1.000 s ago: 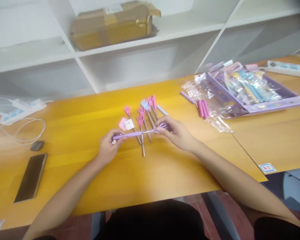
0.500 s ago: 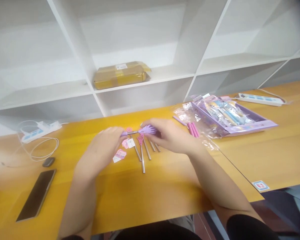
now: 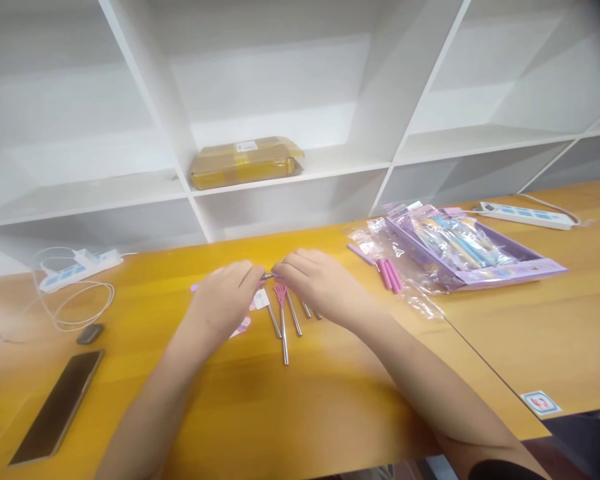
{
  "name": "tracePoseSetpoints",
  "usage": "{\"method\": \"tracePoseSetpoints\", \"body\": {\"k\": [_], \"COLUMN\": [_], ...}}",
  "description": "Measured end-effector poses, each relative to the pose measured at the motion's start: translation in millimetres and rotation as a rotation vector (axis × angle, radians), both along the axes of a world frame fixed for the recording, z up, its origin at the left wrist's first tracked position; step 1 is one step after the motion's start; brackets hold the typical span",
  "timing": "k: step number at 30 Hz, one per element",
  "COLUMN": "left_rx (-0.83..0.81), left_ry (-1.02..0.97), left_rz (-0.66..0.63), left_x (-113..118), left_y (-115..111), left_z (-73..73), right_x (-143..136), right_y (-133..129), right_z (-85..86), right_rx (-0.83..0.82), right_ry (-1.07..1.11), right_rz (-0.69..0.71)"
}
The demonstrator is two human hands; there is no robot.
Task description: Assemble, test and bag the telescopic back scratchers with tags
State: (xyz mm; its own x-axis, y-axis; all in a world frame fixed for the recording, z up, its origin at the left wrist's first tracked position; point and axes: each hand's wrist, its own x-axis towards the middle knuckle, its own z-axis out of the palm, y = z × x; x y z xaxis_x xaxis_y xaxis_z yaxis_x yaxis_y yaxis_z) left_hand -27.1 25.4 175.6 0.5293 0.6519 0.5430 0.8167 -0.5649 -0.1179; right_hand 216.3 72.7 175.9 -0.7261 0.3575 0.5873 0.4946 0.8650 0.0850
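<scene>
My left hand is closed round a thin metal rod with a purple end sticking out at its left. My right hand pinches the other end of the same rod, and its fingers hide the purple head. A short ribbed metal stretch shows between the two hands. Beneath them on the table lie a pink hand-shaped head on a metal rod, several more metal rods and pink-and-white cards.
Pink tubes and clear wrappers lie right of my hands, by a purple box of packaged items. A phone, black case and power strip are left. A taped parcel sits on the shelf.
My hands have come closer together, and the right hand now covers the purple head. A purple end now shows left of my left hand. The view has shifted slightly.
</scene>
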Motion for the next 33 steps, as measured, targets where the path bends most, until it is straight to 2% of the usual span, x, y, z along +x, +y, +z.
{"method": "tracePoseSetpoints", "body": {"k": [3, 8, 15, 23, 25, 27, 30, 33], "left_rx": [0.046, 0.010, 0.043, 0.160, 0.182, 0.210, 0.288, 0.329], "left_ry": [0.086, 0.209, 0.153, 0.132, 0.135, 0.105, 0.017, -0.113], "left_rz": [0.001, 0.044, 0.022, 0.053, 0.095, 0.150, 0.294, 0.436], "left_x": [6, 6, 0, -7, -20, -44, -102, -159], "left_y": [-2, -6, 6, 13, 19, 25, 31, 29], "left_z": [1.5, 6.5, 1.7, 9.0, 13.6, 20.1, 30.4, 35.3], "right_x": [-3, -5, -3, 3, 10, 28, 80, 142], "right_y": [-2, -2, 7, 15, 22, 35, 64, 92], "right_z": [-2.2, -3.1, -8.3, -7.7, -3.9, -0.1, 3.2, 1.3], "right_rx": [0.023, 0.084, 0.122, 0.121, 0.153, 0.192, 0.219, 0.221], "right_ry": [-0.005, -0.001, 0.013, 0.024, 0.029, 0.052, 0.109, 0.208], "right_rz": [-0.007, 0.004, -0.008, -0.042, -0.062, -0.100, -0.242, -0.477]}}
